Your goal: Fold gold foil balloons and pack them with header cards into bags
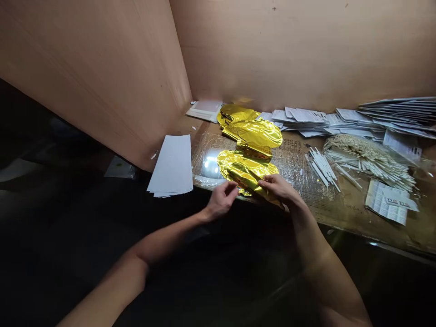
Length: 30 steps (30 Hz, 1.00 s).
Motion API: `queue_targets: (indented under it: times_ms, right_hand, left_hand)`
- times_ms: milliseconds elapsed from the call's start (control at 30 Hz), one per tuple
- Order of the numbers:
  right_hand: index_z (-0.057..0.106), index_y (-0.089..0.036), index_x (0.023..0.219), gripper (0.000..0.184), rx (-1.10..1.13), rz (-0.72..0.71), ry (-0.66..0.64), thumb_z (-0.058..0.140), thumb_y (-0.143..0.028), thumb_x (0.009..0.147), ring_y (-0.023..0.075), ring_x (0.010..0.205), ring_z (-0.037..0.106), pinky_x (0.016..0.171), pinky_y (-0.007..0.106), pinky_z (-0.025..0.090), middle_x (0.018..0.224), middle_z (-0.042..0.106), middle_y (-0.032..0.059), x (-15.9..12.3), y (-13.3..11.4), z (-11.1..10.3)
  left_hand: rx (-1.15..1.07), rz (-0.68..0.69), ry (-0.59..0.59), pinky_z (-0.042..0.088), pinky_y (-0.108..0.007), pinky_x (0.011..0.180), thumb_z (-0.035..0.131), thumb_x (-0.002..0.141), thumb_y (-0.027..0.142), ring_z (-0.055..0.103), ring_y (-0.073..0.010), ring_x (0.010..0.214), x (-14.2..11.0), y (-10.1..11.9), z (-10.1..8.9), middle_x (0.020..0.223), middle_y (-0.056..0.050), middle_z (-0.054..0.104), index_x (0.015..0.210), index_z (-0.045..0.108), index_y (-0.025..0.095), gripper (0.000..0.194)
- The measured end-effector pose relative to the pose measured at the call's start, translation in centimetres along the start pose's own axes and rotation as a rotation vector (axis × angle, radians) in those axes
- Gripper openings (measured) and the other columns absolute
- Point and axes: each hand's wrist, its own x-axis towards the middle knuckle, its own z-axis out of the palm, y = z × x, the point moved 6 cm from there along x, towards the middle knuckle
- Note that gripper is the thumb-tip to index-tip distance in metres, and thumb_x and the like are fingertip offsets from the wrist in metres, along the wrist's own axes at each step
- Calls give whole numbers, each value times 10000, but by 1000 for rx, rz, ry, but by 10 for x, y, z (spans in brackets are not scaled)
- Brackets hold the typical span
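Observation:
Shiny gold foil balloons (257, 132), flat and uninflated, lie overlapping on the work surface in front of me. My right hand (277, 187) grips the nearest gold foil balloon (248, 178) at its right side, thumb on top. Its foil is creased and partly folded near the front edge. At the balloon's lower left, my left hand (223, 200) has its fingers curled in toward the thumb. Whatever may be between those fingertips is hidden or too small to make out.
White paper sheets (172, 165) lie left. Clear-wrapped cards (205, 110) sit in the back corner. Folded leaflets (309, 117) line the back wall. Loose white sticks (322, 167) and a plastic bag of sticks (371, 159) are right, near a printed leaflet (384, 202). Wooden panels enclose the left and back.

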Motion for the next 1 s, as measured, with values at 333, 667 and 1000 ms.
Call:
queue_targets:
  times_ms: [333, 667, 1000]
  right_hand:
    - [704, -235, 1145, 472, 628, -34, 212, 831, -574, 843, 235, 817, 698, 748, 355, 583, 977, 763, 65, -81, 3, 67]
    - [678, -256, 864, 145, 808, -81, 385, 741, -384, 888, 184, 625, 639, 588, 309, 522, 749, 697, -13, -84, 3, 58]
    - [721, -241, 1179, 363, 776, -91, 127, 803, -455, 898, 243, 844, 743, 747, 345, 593, 1009, 795, 67, -86, -4, 74]
  left_hand:
    - [-520, -299, -426, 576, -339, 887, 817, 864, 517, 728, -199, 901, -22, 9, 49, 978, -76, 766, 1109, 723, 150, 451]
    - [-347, -239, -504, 533, -267, 694, 735, 860, 301, 662, -155, 775, -26, 38, 37, 895, -24, 676, 1172, 686, 184, 337]
    - [-403, -215, -351, 571, -317, 890, 826, 862, 389, 725, -196, 943, -32, 21, 35, 1046, -83, 739, 1238, 683, 158, 464]
